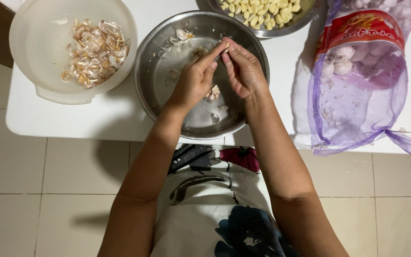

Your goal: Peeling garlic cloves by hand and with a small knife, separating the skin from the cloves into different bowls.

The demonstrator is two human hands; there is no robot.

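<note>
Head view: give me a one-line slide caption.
Both hands, left and right, pinch a garlic clove over a steel bowl, between a bowl of skins and a mesh garlic bag.

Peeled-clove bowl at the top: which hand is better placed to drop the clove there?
Right, likely. The right hand sits nearer the bowl of peeled cloves; the left hand is farther left.

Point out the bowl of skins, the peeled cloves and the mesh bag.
white bowl of skins (29, 28), head view, bare inner wall.
peeled cloves (258, 9), head view, middle of pile.
purple mesh bag (353, 109), head view, lower netting.
</note>
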